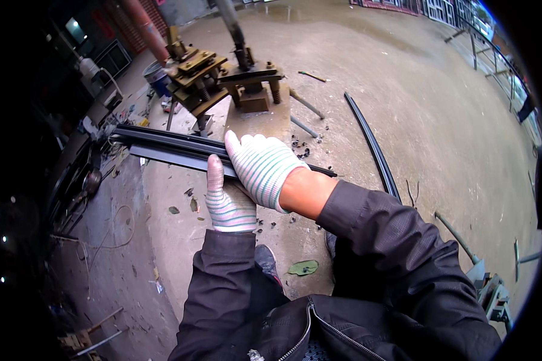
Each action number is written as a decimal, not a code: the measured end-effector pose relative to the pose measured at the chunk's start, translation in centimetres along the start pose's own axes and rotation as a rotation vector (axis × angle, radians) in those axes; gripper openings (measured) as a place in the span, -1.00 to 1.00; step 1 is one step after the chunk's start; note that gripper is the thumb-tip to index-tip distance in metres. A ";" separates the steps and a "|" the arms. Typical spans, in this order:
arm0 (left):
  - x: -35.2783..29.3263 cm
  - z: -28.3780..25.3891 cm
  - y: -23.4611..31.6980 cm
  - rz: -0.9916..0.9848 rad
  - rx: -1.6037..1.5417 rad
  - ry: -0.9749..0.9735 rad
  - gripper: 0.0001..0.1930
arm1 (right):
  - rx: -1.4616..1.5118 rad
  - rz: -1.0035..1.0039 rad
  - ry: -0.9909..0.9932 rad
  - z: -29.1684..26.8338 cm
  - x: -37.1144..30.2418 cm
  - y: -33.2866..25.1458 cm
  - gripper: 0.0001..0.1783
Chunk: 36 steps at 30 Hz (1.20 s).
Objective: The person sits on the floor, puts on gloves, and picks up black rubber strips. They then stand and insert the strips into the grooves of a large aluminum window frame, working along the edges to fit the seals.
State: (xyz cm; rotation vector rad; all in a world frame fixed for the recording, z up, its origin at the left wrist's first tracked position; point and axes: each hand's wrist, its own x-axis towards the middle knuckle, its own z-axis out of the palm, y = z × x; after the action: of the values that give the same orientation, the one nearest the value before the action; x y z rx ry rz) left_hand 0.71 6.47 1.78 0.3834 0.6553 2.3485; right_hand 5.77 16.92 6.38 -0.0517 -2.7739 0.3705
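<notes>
Both gloved hands close on the near end of the long black metal profile [162,147], which runs toward 10 o'clock beneath the press [223,78]. Left hand [226,201] grip wraps underneath; right hand [262,165] presses on top. The profile likely handles stiff, light and slick; grip close to the working end.

Both hands, left hand [229,201] and right hand [262,165], wear white knitted gloves with green-pink stripes; behind them, dark jacket sleeves [397,253] and a zipper [334,328].
</notes>
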 end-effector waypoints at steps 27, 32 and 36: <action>0.8 -3.2 3.5 0.093 0.046 0.166 -0.52 | 0.434 -0.001 -0.039 -5.8 -8.8 0.5 -0.15; -0.2 -4.6 6.7 0.074 0.084 0.065 -0.55 | 0.551 0.390 0.191 -7.6 -13.7 12.8 -0.39; -1.0 -4.5 9.2 0.187 0.230 0.080 -0.54 | 0.297 0.895 0.239 -1.6 -24.1 27.7 -0.47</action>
State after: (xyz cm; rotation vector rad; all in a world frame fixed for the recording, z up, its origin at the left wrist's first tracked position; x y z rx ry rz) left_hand -5.27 -1.80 2.99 0.4724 0.9698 2.4818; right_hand 28.71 42.11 -7.30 -1.1867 -2.2733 0.9069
